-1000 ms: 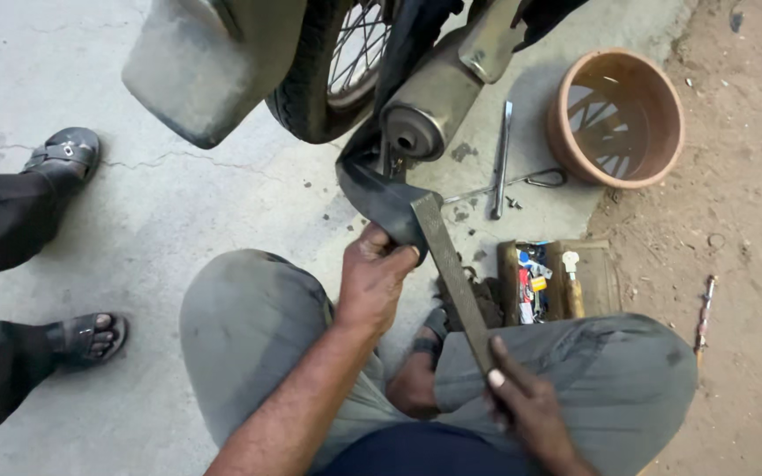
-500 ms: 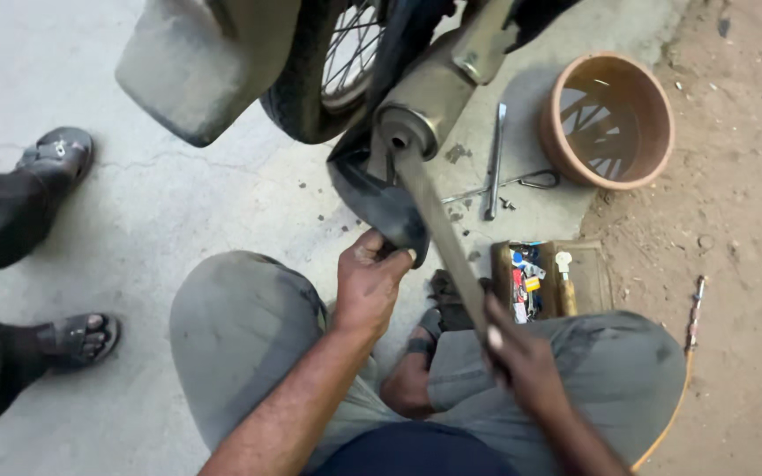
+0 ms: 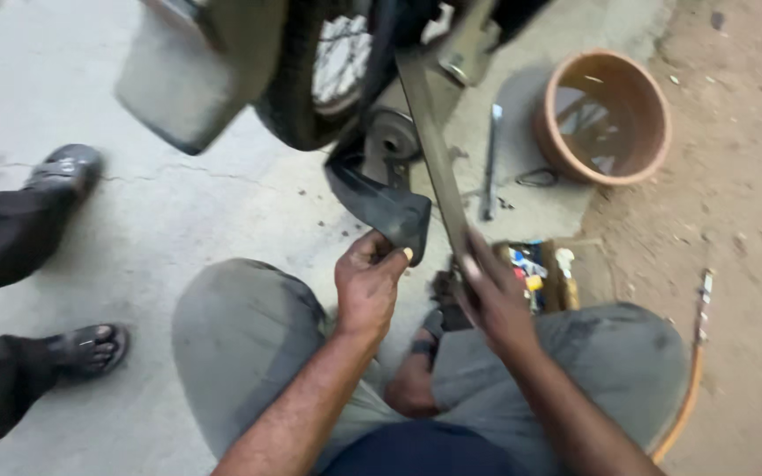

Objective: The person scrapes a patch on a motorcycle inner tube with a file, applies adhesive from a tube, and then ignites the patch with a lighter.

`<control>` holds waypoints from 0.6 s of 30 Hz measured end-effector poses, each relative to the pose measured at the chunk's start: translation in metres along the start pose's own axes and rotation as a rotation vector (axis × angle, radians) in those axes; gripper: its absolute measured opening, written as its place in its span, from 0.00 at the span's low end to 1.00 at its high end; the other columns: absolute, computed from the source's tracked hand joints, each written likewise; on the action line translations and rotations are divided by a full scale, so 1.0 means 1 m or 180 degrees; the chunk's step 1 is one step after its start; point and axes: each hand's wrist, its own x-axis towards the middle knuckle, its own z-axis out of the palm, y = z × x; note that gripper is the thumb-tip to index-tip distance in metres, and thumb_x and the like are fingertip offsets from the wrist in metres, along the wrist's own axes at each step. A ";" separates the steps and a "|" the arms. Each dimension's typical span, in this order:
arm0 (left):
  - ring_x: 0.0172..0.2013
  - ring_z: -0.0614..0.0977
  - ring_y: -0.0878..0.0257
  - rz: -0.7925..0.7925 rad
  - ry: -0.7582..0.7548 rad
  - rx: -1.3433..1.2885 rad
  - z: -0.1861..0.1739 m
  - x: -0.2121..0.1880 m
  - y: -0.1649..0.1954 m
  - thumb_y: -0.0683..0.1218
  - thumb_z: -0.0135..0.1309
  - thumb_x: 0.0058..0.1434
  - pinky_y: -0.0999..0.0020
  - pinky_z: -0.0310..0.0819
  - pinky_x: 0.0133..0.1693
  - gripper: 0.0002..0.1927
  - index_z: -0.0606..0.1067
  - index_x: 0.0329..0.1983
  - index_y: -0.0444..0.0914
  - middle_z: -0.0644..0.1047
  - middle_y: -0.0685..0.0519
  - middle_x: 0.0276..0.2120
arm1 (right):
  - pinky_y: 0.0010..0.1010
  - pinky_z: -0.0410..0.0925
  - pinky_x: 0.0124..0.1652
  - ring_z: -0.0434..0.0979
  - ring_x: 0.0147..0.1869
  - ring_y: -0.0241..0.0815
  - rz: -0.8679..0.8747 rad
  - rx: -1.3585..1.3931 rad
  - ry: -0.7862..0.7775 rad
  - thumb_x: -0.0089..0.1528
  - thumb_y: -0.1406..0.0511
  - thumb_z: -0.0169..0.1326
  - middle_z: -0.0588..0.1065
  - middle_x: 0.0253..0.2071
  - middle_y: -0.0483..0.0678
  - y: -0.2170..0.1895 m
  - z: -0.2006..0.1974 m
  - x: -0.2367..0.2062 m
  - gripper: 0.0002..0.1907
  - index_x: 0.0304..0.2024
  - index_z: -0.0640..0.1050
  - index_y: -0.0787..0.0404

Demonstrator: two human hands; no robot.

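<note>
From the head camera, looking down over the squatting person's grey-trousered knees, the left hand was closed on the lower fold of a limp black rubber inner tube, thumb on top and fingers curled under. The tube ran up from that hand and hung out of the motorcycle's spoked rear wheel directly above it. Just to the right of the left hand, the right hand was clamped round the near end of a long flat grey metal lever, blurred with motion. The lever slanted up and away from that hand, crossing beside the tube towards the wheel's rim, where its far tip was lost against the dark frame.

Just beyond the right hand lay a small open tray of coloured patches and tubes. Farther out, up and to the right of it, stood a round terracotta basin of water, with a slim metal rod on the concrete between basin and wheel. Well to the left of the left hand, another person's two sandalled feet rested on the cracked concrete.
</note>
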 end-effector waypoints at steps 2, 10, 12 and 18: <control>0.36 0.77 0.66 0.0088 0.0000 -0.0743 -0.005 0.007 -0.002 0.33 0.54 0.57 0.71 0.71 0.40 0.13 0.79 0.45 0.29 0.80 0.53 0.37 | 0.24 0.62 0.24 0.65 0.24 0.30 0.0557 -0.0255 -0.0075 0.65 0.63 0.50 0.72 0.27 0.41 0.015 -0.026 -0.046 0.29 0.71 0.68 0.53; 0.37 0.77 0.64 -0.0122 -0.0532 -0.1124 0.006 0.008 -0.005 0.31 0.52 0.57 0.67 0.71 0.43 0.10 0.77 0.41 0.30 0.79 0.52 0.35 | 0.24 0.65 0.27 0.63 0.30 0.27 -0.0535 -0.0232 -0.0123 0.71 0.63 0.51 0.66 0.30 0.39 0.023 0.027 -0.035 0.28 0.73 0.67 0.57; 0.37 0.76 0.65 -0.0061 -0.0570 -0.1080 0.008 0.005 0.001 0.31 0.52 0.57 0.67 0.71 0.42 0.11 0.78 0.42 0.31 0.79 0.52 0.36 | 0.25 0.56 0.18 0.61 0.18 0.31 0.0384 0.0084 -0.0005 0.66 0.60 0.48 0.66 0.18 0.42 0.000 0.038 0.011 0.29 0.71 0.66 0.49; 0.39 0.77 0.67 -0.0065 -0.0460 -0.1180 0.000 0.004 0.012 0.32 0.52 0.55 0.70 0.70 0.43 0.14 0.78 0.45 0.33 0.80 0.55 0.38 | 0.23 0.58 0.21 0.62 0.21 0.30 0.0144 0.0028 -0.0095 0.68 0.63 0.49 0.67 0.23 0.41 -0.003 0.005 -0.009 0.29 0.73 0.67 0.54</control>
